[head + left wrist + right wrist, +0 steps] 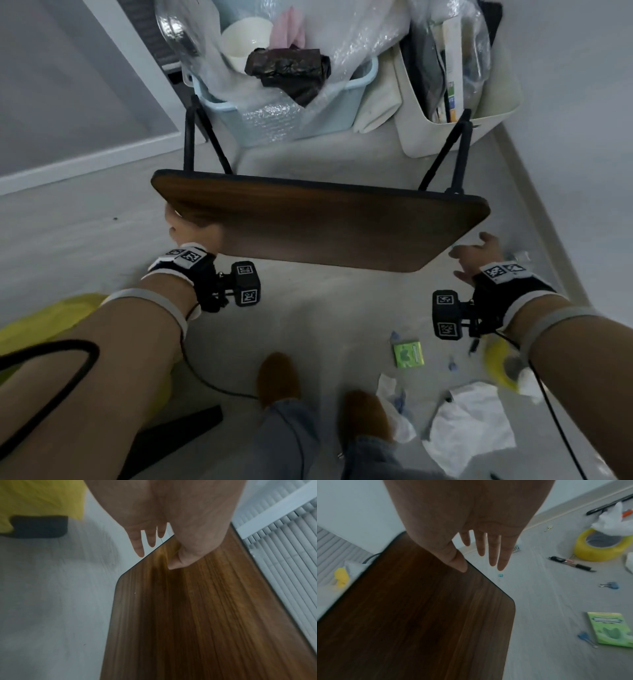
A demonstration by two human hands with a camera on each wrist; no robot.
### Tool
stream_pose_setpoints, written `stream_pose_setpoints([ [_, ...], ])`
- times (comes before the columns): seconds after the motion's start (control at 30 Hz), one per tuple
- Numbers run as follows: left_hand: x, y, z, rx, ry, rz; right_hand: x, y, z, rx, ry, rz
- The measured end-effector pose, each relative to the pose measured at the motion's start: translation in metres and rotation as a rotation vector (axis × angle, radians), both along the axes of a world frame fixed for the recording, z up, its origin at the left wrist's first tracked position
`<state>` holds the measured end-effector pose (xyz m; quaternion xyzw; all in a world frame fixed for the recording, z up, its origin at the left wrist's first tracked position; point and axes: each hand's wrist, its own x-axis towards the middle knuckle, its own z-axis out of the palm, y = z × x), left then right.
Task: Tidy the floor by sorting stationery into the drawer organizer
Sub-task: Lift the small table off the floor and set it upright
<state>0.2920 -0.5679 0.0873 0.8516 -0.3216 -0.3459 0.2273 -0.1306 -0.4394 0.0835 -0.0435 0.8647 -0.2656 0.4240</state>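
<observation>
No drawer organizer shows in any view. A small folding table (322,226) with a brown wood top is tilted off the floor, its black legs pointing away from me. My left hand (191,228) holds its left edge, with the thumb (180,561) on the wood and the fingers passing behind the edge. My right hand (479,255) hovers by the right corner with straight, spread fingers (494,553). Stationery lies on the floor to the right: a green notepad (612,628), a yellow tape roll (600,545), a black pen (571,563) and blue binder clips (610,585).
A light blue basket (342,99) and a white bin (496,113), both stuffed with plastic wrap and papers, stand behind the table. Crumpled white tissues (469,425) lie by my brown slippers (277,377). A yellow object (51,325) sits at lower left. A wall runs along the right.
</observation>
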Motion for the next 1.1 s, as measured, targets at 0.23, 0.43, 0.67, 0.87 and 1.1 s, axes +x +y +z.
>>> stream_pose_setpoints([
  [0.23,0.028,-0.048,-0.067,-0.097,0.102,0.245,-0.028,-0.025,-0.098,-0.012,-0.114,-0.02],
  [0.43,0.042,-0.057,-0.048,0.022,0.022,0.085,-0.017,-0.031,-0.07,0.007,-0.126,-0.04],
  [0.67,0.067,-0.002,-0.001,0.177,-0.083,0.139,-0.006,-0.043,0.015,-0.005,0.181,0.177],
  [0.87,0.091,0.006,0.017,0.236,-0.171,0.192,0.02,-0.091,0.087,-0.119,0.214,0.26],
  [1.1,0.092,-0.027,-0.008,-0.008,-0.156,0.026,0.019,-0.132,0.051,-0.195,0.259,0.365],
])
